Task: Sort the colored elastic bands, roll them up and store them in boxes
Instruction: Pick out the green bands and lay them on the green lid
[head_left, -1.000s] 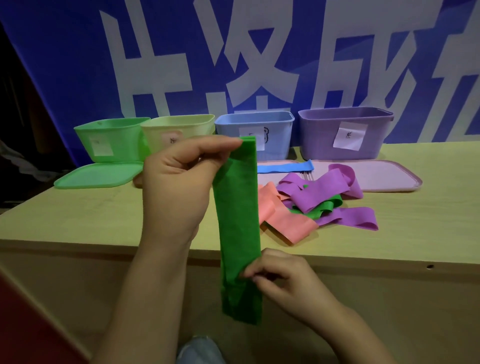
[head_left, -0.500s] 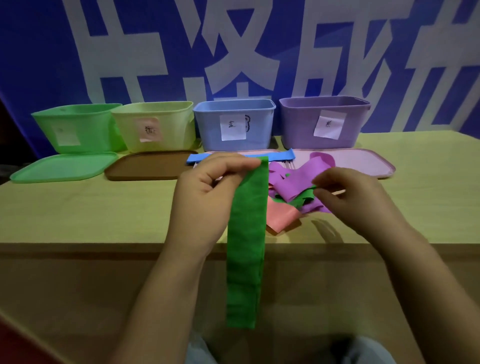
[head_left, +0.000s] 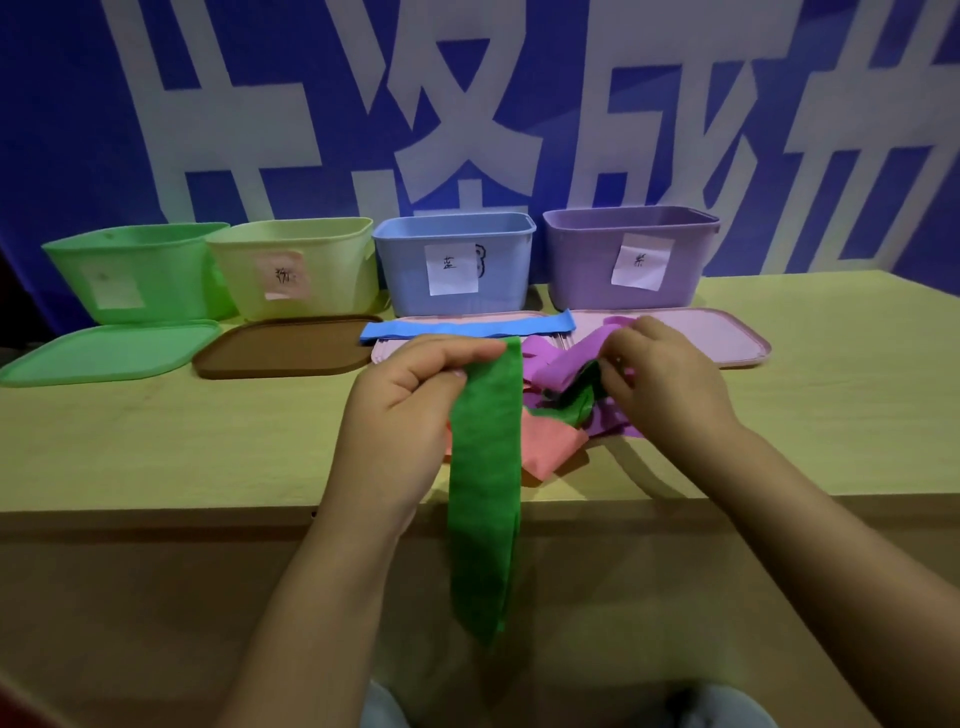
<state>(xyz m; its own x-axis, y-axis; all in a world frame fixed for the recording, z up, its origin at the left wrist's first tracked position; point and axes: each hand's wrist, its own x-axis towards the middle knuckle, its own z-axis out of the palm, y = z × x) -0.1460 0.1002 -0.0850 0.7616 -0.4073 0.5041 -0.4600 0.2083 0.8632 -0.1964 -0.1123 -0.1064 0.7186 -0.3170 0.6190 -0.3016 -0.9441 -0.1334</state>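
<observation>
Centre of frame: the left hand (head_left: 400, 410) pinches the top of a green band (head_left: 485, 483), which hangs past the bench (head_left: 156, 436) edge. Right of centre, the right hand (head_left: 660, 379) pinches a second green band (head_left: 574, 402) in the pile of purple and pink bands (head_left: 550, 447). Four boxes (head_left: 452, 265) stand along the upper half.

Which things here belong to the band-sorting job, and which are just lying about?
In the job:
- green band, pinched by left hand
- pile of bands, right hand pinching into it
- blue band
- four boxes, e.g. green box

Lying about:
- lids, e.g. brown lid
- blue banner
</observation>
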